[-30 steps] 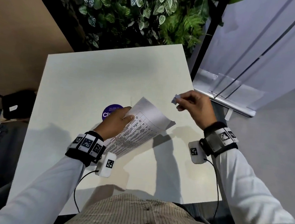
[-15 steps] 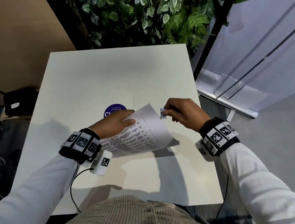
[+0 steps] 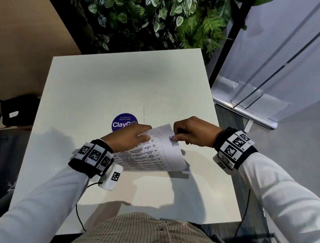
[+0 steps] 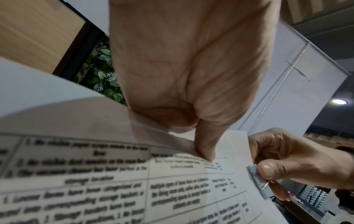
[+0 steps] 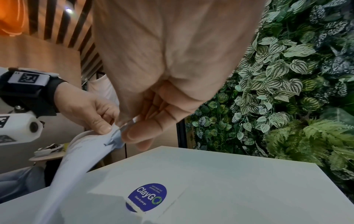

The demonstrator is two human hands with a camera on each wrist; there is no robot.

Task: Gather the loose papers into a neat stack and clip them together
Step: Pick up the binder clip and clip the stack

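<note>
A: Where are the papers (image 3: 152, 153)?
B: Lifted off the white table (image 3: 104, 85) – the left hand (image 3: 128, 138) grips their far edge.
A: And the right hand (image 3: 193, 132)?
B: Pinching a small blue clip (image 3: 172, 139) against the top corner – beside the round sticker (image 3: 123, 122)

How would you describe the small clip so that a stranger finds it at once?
Start at the white table, then the printed papers held above it. At their far right edge, the right hand pinches the clip: small, pale blue-grey, the only coloured thing on the white sheets.
</note>
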